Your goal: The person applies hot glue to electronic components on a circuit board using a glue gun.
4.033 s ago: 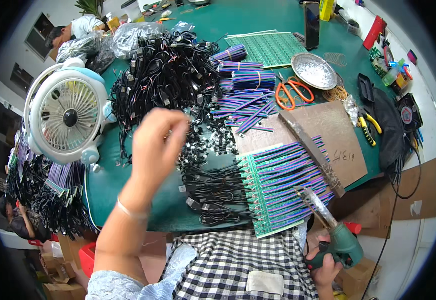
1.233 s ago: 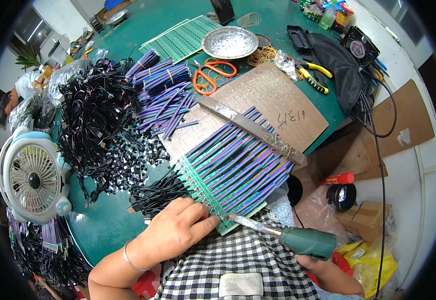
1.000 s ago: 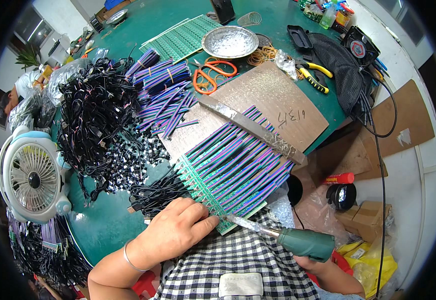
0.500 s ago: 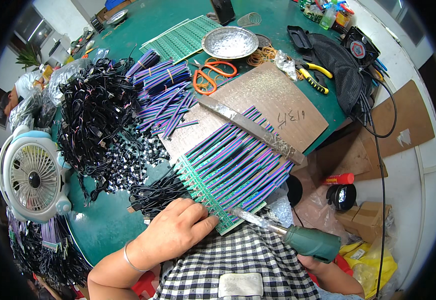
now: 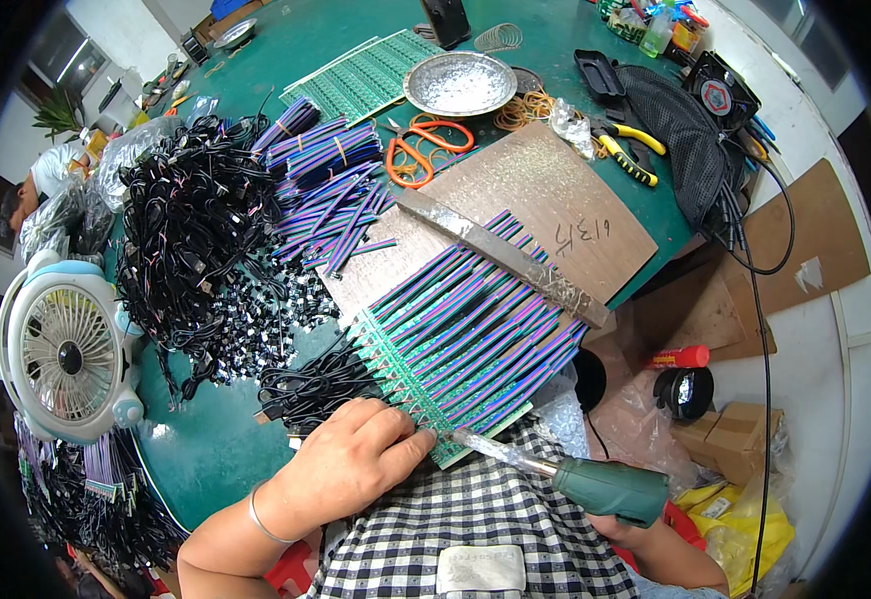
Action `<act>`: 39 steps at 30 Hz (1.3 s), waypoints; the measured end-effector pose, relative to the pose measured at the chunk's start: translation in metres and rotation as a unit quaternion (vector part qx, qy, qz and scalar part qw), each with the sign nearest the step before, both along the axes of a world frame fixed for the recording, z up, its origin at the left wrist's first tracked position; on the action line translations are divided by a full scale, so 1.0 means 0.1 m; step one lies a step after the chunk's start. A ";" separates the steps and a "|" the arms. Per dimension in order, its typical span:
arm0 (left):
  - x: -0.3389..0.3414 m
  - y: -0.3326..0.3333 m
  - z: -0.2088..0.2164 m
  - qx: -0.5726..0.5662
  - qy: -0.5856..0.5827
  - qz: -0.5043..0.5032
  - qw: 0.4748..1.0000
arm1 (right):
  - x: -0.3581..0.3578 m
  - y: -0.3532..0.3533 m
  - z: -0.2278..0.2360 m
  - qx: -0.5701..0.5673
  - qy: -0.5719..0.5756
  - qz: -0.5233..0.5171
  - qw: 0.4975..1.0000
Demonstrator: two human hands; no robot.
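Note:
A green circuit board panel [image 5: 401,371] lies near the front of the table, with rows of flat multicoloured ribbon wires [image 5: 485,329] running across it to the far right. My left hand [image 5: 361,454] is closed at the panel's near left edge, thumb and forefinger pinched together; what is between them is hidden. In my right hand [image 5: 610,527], mostly behind the handle, is a green-handled soldering iron [image 5: 605,489]. Its metal tip reaches the panel's near end, close to my left fingertips. A worn metal bar [image 5: 500,258] rests across the wires. Black cables [image 5: 321,384] lie beside my left hand.
A brown board [image 5: 555,190] lies under the panel. Orange-handled scissors [image 5: 411,160], a metal dish [image 5: 460,85] and yellow-black pliers [image 5: 630,155] are farther back. Heaped black cables [image 5: 196,210] and a small fan [image 5: 68,354] stand left. Cardboard boxes [image 5: 735,439] are at right.
The soldering iron has moved left and slightly down, bringing its tip nearer my left fingertips. My left hand has barely shifted.

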State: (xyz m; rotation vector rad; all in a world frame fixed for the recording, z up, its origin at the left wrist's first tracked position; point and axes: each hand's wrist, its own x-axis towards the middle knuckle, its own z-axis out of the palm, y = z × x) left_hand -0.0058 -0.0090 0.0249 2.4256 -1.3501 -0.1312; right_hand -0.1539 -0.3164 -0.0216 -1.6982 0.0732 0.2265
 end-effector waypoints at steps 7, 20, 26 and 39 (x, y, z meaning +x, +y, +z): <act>0.00 0.00 0.01 0.009 -0.005 -0.008 1.000 | 0.04 0.00 0.00 0.012 -0.019 0.009 1.000; -0.02 -0.04 -0.01 0.027 -0.128 -0.049 0.990 | 0.30 0.04 0.01 0.072 -0.087 -0.081 0.990; -0.09 -0.05 -0.01 0.053 -0.112 -0.048 0.991 | 0.21 0.14 0.03 0.054 -0.053 -0.104 0.992; -0.12 -0.06 -0.06 0.036 -0.140 -0.030 0.989 | -0.04 -0.01 -0.02 0.067 0.016 -0.012 0.998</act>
